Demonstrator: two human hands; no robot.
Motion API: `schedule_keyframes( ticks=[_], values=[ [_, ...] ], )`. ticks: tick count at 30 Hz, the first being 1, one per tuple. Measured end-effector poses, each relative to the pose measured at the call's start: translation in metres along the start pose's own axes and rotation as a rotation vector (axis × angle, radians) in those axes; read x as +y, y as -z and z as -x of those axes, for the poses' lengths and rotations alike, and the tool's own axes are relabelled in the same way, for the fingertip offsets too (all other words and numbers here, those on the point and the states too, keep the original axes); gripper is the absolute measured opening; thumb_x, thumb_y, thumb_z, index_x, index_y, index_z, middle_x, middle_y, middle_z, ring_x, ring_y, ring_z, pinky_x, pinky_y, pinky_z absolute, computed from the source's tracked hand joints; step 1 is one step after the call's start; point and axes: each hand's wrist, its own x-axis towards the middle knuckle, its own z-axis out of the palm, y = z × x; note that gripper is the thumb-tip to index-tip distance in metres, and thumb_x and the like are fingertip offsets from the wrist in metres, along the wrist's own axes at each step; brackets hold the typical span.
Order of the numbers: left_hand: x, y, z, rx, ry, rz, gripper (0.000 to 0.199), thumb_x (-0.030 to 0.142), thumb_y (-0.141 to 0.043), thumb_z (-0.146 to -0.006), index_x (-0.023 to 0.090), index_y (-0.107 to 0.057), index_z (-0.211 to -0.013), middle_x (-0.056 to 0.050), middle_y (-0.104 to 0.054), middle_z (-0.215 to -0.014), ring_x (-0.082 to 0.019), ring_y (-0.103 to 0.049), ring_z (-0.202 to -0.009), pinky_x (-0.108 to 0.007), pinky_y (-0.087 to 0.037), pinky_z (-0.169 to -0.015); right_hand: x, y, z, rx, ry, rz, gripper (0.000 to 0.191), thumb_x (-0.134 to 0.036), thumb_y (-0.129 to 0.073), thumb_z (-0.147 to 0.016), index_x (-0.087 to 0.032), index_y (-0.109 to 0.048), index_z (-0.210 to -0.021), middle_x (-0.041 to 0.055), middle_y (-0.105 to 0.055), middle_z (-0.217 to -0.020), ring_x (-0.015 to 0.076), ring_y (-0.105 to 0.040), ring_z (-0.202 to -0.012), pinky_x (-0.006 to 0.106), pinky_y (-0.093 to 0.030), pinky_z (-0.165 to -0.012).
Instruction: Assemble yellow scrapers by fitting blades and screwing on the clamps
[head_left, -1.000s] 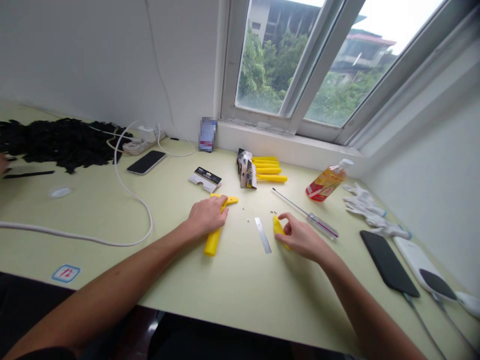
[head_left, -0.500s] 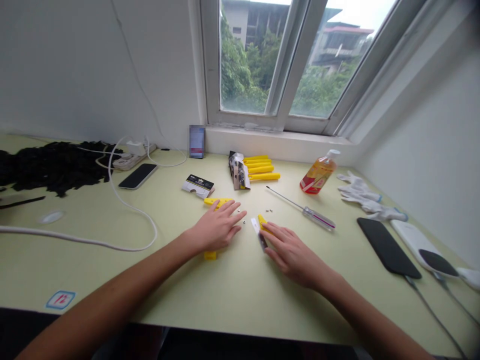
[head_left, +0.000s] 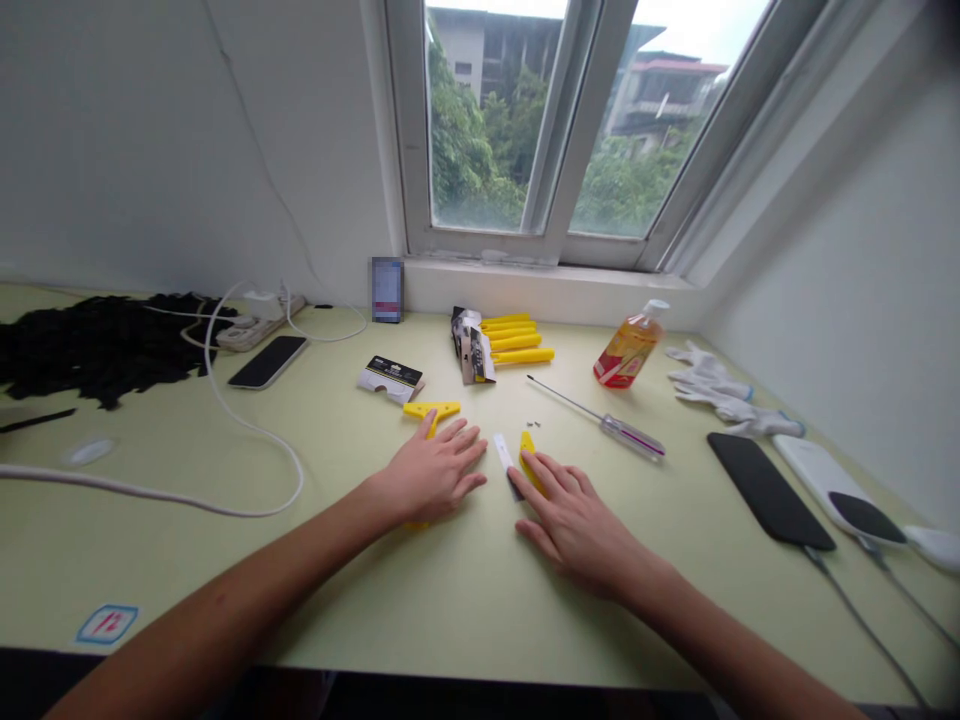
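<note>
My left hand (head_left: 439, 468) lies flat with fingers spread over a yellow T-shaped scraper handle (head_left: 431, 410), whose crosspiece shows beyond my thumb. The rest of that handle is mostly covered. My right hand (head_left: 566, 510) rests with its fingers stretched out, fingertips on a small yellow plastic piece (head_left: 527, 443) and on a thin flat strip (head_left: 502, 452), white at its far end and dark nearer me. Strip and yellow piece lie side by side, slightly apart at their far ends. Two small screws (head_left: 532, 424) lie just beyond the yellow piece.
A clear-handled screwdriver (head_left: 630, 436) lies right of the screws. Behind are a black-and-white card (head_left: 391, 378), a crumpled package (head_left: 472, 345), several yellow handles (head_left: 523, 357) and a bottle (head_left: 630, 348). Gloves (head_left: 724, 390) and a black phone (head_left: 769, 490) are rightward; a white cable (head_left: 225, 506) runs left.
My right fingers have shifted onto the strip, which now lies farther from the yellow piece. My left hand has moved slightly, showing more of the T-handle; two small nuts beside it no longer show.
</note>
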Motion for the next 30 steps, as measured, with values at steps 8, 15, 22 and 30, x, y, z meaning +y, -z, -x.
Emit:
schedule_keyframes(
  ticks=[8, 15, 22, 30],
  values=[
    [0.001, 0.000, -0.003, 0.013, 0.014, 0.008, 0.058, 0.053, -0.024, -0.100, 0.023, -0.042, -0.146, -0.010, -0.038, -0.155, -0.030, -0.030, -0.144, -0.062, -0.014, -0.116, 0.001, 0.008, -0.012, 0.033, 0.003, -0.015, 0.057, -0.049, -0.037, -0.097, -0.019, -0.043, -0.146, 0.0167, -0.045, -0.148, 0.0343, -0.042, -0.135, 0.056, -0.038, -0.105],
    [0.006, -0.002, -0.007, 0.022, -0.032, 0.029, 0.055, 0.051, -0.027, -0.100, 0.023, -0.045, -0.144, -0.009, -0.042, -0.152, -0.028, -0.035, -0.142, -0.057, -0.013, -0.118, 0.058, 0.023, -0.051, 0.054, -0.059, -0.139, 0.050, -0.042, -0.038, -0.099, -0.020, -0.045, -0.143, 0.0135, -0.051, -0.143, 0.0262, -0.047, -0.131, 0.048, -0.038, -0.106],
    [-0.006, 0.005, -0.007, 0.020, 0.063, -0.028, 0.049, 0.044, -0.032, -0.100, 0.022, -0.049, -0.140, -0.011, -0.040, -0.153, -0.030, -0.033, -0.143, -0.061, -0.021, -0.115, 0.083, 0.035, -0.092, 0.055, 0.014, -0.245, 0.027, -0.027, -0.049, -0.093, -0.021, -0.068, -0.112, 0.0098, -0.066, -0.121, 0.0233, -0.058, -0.113, 0.042, -0.042, -0.099],
    [-0.022, -0.004, 0.024, 0.100, 0.194, 0.005, 0.058, 0.050, -0.026, -0.100, 0.020, -0.041, -0.148, -0.010, -0.030, -0.158, -0.026, -0.023, -0.148, -0.052, -0.020, -0.119, 0.023, 0.030, -0.077, 0.033, 0.234, -0.180, 0.026, -0.024, -0.046, -0.095, -0.022, -0.070, -0.105, 0.0077, -0.069, -0.118, 0.0228, -0.055, -0.111, 0.041, -0.038, -0.097]
  ],
)
